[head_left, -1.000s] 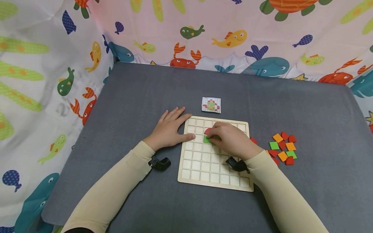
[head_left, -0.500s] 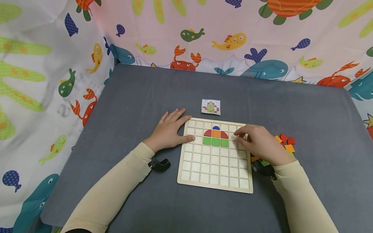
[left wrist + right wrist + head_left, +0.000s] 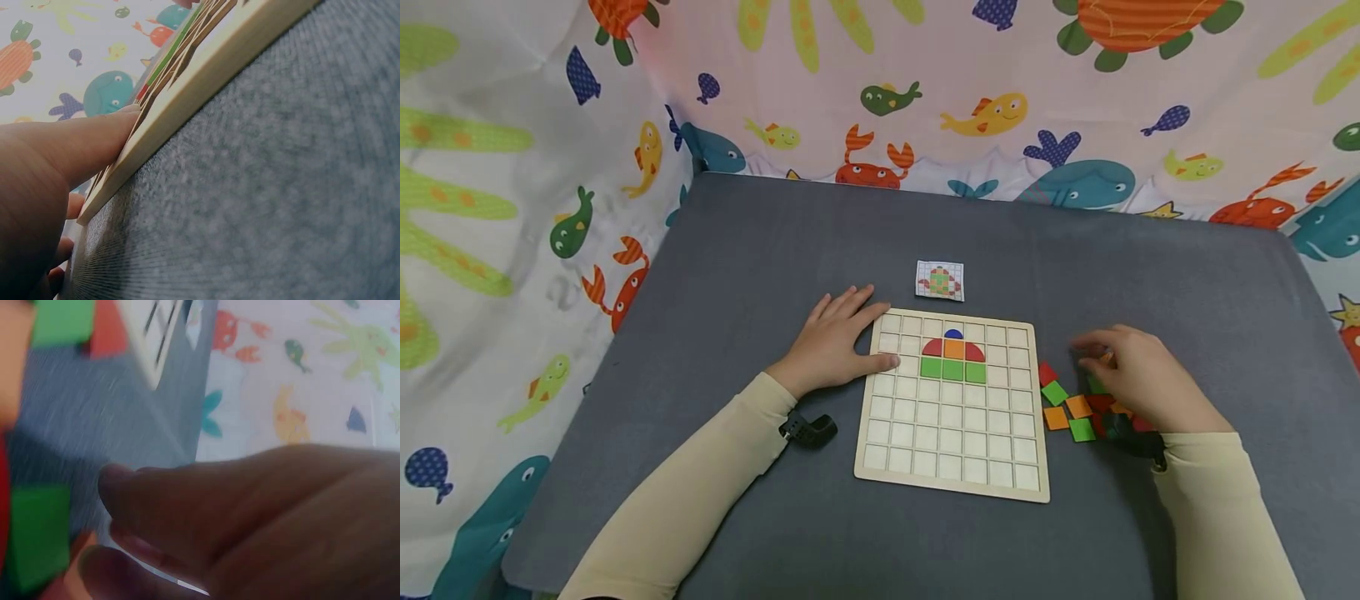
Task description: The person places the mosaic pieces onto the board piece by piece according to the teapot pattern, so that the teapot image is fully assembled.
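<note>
The left hand (image 3: 835, 340) lies spread at the upper left corner of the wooden grid board (image 3: 925, 478), its thumb on the board's left edge. In the left wrist view the thumb of that hand (image 3: 69, 147) rests on the board's rim (image 3: 187, 106). Over the loose pieces right of the board hovers the right hand (image 3: 1138, 375), fingers bent and apart, no piece visible between them. Near its fingertips in the right wrist view lies a green piece (image 3: 39, 534). On the board sit a blue piece (image 3: 953, 334), an orange square (image 3: 954, 349), two red pieces (image 3: 974, 352) and three green squares (image 3: 952, 370).
Behind the board lies a small pattern card (image 3: 940, 281) on the grey table (image 3: 760, 250). Loose orange (image 3: 1056, 418), green (image 3: 1082, 430) and red pieces (image 3: 1047, 373) lie beside the board's right edge. A curtain printed with sea animals (image 3: 820, 50) hangs behind and at the left.
From the board's coloured pieces, the right hand has moved right to the loose pieces, uncovering the blue, orange, red and green ones on the board. The left hand stays at the board's corner.
</note>
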Motion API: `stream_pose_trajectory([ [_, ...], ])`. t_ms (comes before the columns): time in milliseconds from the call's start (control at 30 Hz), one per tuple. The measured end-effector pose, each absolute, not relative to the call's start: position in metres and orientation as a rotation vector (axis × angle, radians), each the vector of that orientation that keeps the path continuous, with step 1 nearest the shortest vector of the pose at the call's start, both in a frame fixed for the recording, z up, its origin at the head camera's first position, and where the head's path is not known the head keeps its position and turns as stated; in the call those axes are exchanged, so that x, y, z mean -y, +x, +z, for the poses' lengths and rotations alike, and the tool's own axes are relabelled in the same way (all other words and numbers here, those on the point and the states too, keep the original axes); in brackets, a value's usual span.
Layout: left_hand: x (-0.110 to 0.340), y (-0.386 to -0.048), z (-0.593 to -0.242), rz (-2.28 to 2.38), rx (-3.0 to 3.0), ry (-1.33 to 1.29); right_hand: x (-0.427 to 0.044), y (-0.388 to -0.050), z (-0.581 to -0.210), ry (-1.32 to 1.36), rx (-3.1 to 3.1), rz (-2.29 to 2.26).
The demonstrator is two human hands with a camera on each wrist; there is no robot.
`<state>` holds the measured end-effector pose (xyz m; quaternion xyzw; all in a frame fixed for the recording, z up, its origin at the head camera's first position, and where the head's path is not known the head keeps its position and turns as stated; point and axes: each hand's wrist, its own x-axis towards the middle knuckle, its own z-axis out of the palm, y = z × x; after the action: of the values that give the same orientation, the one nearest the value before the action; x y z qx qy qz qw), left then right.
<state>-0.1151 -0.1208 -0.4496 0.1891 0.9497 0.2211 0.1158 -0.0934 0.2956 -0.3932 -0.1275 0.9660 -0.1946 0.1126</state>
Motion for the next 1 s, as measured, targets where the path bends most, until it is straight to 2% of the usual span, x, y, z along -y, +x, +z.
stream_pose_trajectory([
  [400, 0.121, -0.115, -0.45, 0.669, -2.786, 0.559, -0.321, -0.09, -0.396, -0.315, -2.884, -0.487],
  [1000, 0.122, -0.115, -0.451, 0.667, -2.779, 0.563, -0.301, -0.092, -0.397, -0.368, -2.845, -0.599],
])
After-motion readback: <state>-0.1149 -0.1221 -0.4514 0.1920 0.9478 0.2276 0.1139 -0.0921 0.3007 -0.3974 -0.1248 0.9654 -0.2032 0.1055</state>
